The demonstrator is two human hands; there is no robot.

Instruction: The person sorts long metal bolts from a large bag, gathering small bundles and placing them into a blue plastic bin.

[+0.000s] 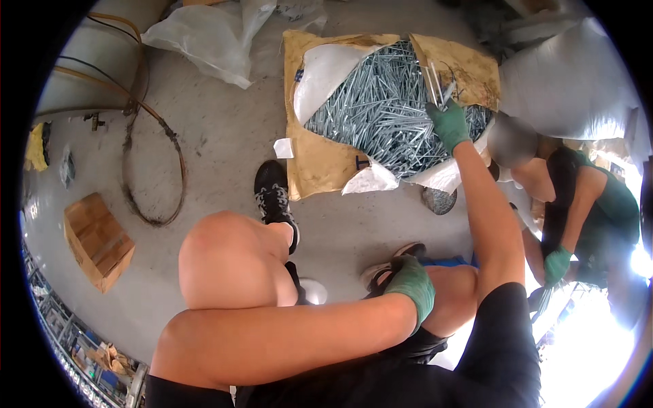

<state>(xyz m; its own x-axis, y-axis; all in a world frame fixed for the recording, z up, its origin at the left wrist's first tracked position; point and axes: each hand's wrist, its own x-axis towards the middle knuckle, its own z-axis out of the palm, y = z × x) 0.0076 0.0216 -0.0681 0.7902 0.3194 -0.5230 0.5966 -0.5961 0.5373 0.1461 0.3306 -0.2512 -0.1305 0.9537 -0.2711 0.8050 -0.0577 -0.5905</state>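
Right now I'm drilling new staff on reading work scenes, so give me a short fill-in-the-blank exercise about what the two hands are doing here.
1. The right hand lifts a few long nails from the pile of nails, and its glove is ____ in colour.
2. The left hand rests on the person's own ____.
3. The pile lies on torn brown paper spread on the ____.

Missing words: green; knee; floor

Hidden and washed-out parts

Left hand (pixel 412 285): fingers hidden behind the knee. Glare at near right blurs the co-worker's hand (pixel 556 264).
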